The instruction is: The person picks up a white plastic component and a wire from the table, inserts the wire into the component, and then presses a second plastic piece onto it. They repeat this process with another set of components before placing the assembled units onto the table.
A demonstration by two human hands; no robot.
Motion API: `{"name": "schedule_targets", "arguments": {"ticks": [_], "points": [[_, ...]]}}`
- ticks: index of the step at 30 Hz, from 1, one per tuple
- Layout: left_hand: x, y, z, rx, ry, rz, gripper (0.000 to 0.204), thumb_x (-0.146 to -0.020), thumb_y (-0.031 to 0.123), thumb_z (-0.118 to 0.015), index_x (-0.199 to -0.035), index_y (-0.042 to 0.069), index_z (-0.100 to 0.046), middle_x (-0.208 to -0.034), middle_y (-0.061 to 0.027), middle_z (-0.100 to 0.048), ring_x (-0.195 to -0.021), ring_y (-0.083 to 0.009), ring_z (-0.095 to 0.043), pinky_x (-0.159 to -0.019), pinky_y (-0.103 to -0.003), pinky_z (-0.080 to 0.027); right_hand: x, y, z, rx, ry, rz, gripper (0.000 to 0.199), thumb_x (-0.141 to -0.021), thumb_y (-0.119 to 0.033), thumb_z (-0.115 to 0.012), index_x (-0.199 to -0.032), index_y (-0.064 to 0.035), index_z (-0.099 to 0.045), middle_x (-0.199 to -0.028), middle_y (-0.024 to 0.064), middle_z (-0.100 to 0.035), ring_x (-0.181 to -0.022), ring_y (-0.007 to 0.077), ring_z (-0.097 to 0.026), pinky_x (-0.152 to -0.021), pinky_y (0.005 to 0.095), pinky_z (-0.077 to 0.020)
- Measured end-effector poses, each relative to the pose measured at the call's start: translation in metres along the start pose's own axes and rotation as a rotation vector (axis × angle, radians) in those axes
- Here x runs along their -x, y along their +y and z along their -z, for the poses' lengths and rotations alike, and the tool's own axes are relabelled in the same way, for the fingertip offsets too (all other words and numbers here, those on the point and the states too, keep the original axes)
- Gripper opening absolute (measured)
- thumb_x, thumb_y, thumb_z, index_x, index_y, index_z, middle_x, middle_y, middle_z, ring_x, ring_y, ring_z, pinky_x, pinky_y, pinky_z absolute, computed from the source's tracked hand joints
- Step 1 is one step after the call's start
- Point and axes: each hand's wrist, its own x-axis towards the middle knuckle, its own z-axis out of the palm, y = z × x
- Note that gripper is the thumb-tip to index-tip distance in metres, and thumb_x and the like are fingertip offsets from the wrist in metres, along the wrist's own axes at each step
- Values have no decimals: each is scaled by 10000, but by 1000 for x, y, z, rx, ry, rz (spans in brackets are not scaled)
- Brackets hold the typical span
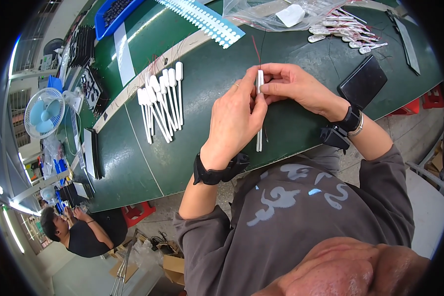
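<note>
Between both hands, over the green table point(202, 84), is a slim white stick-shaped plastic part point(259, 140), with a red and a dark wire rising from its far end. My left hand point(237, 111) wraps its fingers round the part from the left. From the right, my right hand point(293, 89) pinches its upper portion with thumb and fingers. The fingers hide much of its middle. Left of my hands lies a group of similar white paddle-headed sticks point(166, 96) with thin wires at their heads.
At the far right is a heap of small white wired pieces point(345, 30), near a clear plastic bag point(276, 15). A black flat box point(364, 81) lies near the right edge. A sheet of white stickers point(202, 18) and a blue bin point(114, 17) are farther back. Another person point(86, 232) sits at left.
</note>
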Motion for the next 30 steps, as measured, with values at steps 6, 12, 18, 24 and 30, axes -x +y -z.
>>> {"name": "schedule_targets", "arguments": {"ticks": [6,12,18,24,30], "points": [[-1,-1,-4,-230,201,-165,295,-891,136,-673,-1173,57,-637,-816,-97,-669,-675,-271,-654,-598,-376,-520,0,-6,0,-45,51,32,319,-979,-111,-607,-1273,4,-559,-1095,47,-649,-962,96,-641,-877,248,-540],[-3,-4,2,-187,279,-208,194,-861,120,-714,-1044,68,-674,-806,-81,-688,-669,-254,-660,-583,-357,-516,8,-14,-2,260,90,218,250,-947,-78,-659,-1181,0,-623,-1062,46,-654,-921,83,-633,-801,217,-523],[-2,-4,7,-93,324,-316,169,-826,88,-745,-984,81,-686,-857,-67,-715,-709,-243,-681,-600,-338,-526,14,-20,-1,435,99,421,187,-900,-26,-701,-1083,-1,-672,-1045,54,-659,-913,97,-632,-780,221,-512],[-3,-5,8,-67,322,-319,163,-817,80,-749,-969,88,-692,-892,-61,-724,-753,-247,-691,-626,-340,-534,11,-12,1,536,107,582,204,-867,-23,-734,-1064,-20,-682,-1026,74,-668,-907,134,-639,-782,255,-517],[-3,-10,4,-71,345,-353,176,-805,75,-756,-968,82,-690,-896,-65,-722,-792,-264,-694,-657,-352,-539,10,-12,3,653,98,691,198,-861,-29,-740,-1049,-24,-681,-1001,85,-679,-908,159,-647,-786,276,-519]]}}
